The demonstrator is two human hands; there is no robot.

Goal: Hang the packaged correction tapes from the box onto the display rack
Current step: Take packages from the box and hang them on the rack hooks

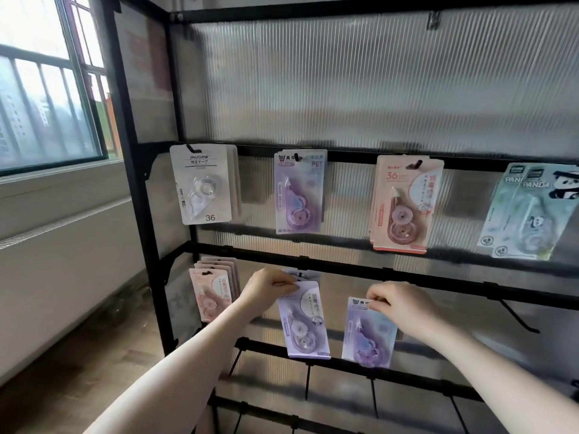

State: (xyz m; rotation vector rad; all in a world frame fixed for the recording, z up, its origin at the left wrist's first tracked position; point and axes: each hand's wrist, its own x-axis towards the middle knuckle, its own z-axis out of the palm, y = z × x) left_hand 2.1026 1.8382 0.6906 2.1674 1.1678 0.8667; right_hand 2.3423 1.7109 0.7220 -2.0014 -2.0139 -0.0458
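Nearest the camera, two bare forearms reach up from the bottom edge toward a black metal display rack (142,195) backed with ribbed translucent plastic panels (360,83). The left hand (266,289) pinches the top edge of a pale lilac carded correction tape pack (305,324), holding it up at the rack's lower rail, where another pack's top shows just behind it. The right hand (398,303) pinches the top corner of a lilac-and-blue carded correction tape pack (369,333), which hangs free in front of the same rail, just right of the first pack and apart from it. Thin black hooks (517,317) jut forward from the lower rails at the rack's right side and along its bottom bars. At the left end of the lower rail hangs a stack of pink carded packs (213,289). On the middle rail, from left to right, hang white packs printed with 36 (203,186), purple packs (299,192), pink packs with a rose-coloured dispenser (405,205), and pale green packs with a panda print (529,211) at the rack's right edge. The top rail carries one small bare hook (434,20). Left of the rack, a brown wooden floor (81,364) meets a white radiator cover (59,245) below a dark-framed window (47,89) with bars outside. The box is out of view.
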